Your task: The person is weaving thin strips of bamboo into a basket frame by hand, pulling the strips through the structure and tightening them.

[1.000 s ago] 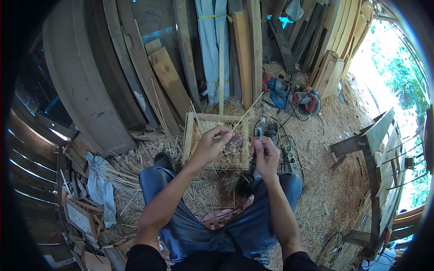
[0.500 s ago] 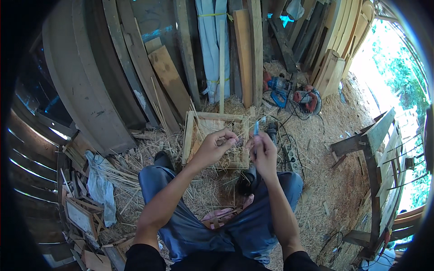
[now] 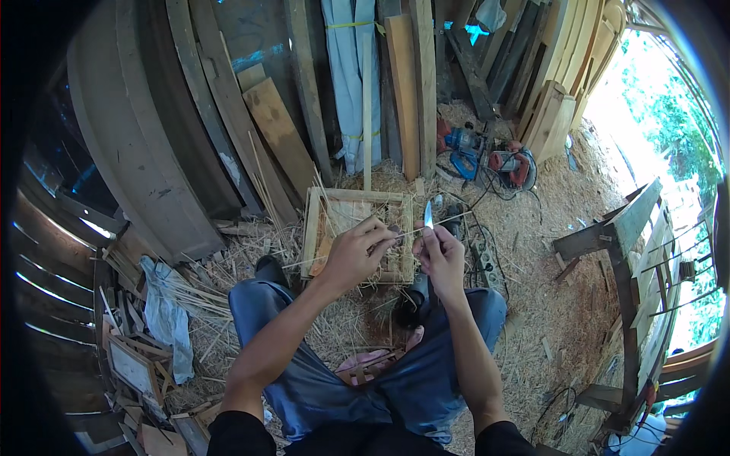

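My left hand is closed, pinching a thin wooden strip that slants up to the right. In my right hand is a knife, its shiny blade pointing up and away from me. The strip passes close to the blade; whether they touch I cannot tell. Below both hands a rectangular wooden frame lies on the ground, with shavings and wood scraps inside it.
Boards lean along the far wall. Power tools sit at the far right, near a power strip and cables. Thin strips and a crumpled plastic bag lie left. A wooden structure stands right.
The thin strip now stretches across both hands, where before it hardly showed. The knife blade has turned and shows more of its flat side. My left hand has shifted slightly left.
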A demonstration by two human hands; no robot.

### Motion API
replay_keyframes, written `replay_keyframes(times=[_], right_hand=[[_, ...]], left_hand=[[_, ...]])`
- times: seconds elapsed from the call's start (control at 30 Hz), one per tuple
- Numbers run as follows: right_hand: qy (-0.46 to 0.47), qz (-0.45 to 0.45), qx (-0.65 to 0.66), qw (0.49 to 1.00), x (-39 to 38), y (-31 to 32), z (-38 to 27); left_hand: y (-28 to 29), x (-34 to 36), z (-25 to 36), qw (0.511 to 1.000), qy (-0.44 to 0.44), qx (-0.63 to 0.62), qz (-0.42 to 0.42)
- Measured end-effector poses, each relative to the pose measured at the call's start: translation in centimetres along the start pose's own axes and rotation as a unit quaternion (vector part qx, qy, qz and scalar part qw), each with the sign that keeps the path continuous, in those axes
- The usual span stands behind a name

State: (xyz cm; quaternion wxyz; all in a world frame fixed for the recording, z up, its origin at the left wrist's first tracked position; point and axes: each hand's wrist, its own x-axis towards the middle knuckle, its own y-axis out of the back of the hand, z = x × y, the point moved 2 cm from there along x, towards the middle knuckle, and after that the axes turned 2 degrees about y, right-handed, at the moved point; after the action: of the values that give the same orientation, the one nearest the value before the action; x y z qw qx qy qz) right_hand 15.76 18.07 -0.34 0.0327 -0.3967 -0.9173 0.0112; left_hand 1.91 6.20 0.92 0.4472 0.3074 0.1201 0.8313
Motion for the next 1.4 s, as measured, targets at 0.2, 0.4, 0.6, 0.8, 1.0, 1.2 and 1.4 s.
replay_keyframes(times=[0.2,0.4,0.6,0.8,1.0,1.2,1.4], right_hand=[[-0.041,0.062,0.157,0.985,0.7,2.3,-1.8],[-0.018,-0.053,0.067,0.996,-0.1,0.2,-0.5],[0.006,0.164,0.215,0.963,1.0,3.6,-1.5],[-0.057,0.112,0.135,0.983,0.1,1.1,-0.8],[-0.052,0.117,0.102,0.987,0.4,0.9,-1.2],[-0.035,-0.041,-0.058,0.997,-0.4,-0.3,1.0],[-0.016,0.123,-0.025,0.992,0.2,0.8,0.2]], left_hand=[[0.4,-0.1,0.8,1.000,0.018,0.015,-0.002],[-0.4,-0.1,0.3,0.999,0.008,-0.033,0.014],[1.1,0.1,-0.4,0.999,0.039,0.010,-0.003],[0.8,0.0,-0.4,1.000,0.019,0.002,0.015],[0.8,-0.1,0.2,1.000,0.005,-0.001,0.029],[0.3,-0.2,0.1,0.999,-0.010,0.015,0.039],[0.5,-0.2,0.5,0.998,-0.021,0.022,0.052]])
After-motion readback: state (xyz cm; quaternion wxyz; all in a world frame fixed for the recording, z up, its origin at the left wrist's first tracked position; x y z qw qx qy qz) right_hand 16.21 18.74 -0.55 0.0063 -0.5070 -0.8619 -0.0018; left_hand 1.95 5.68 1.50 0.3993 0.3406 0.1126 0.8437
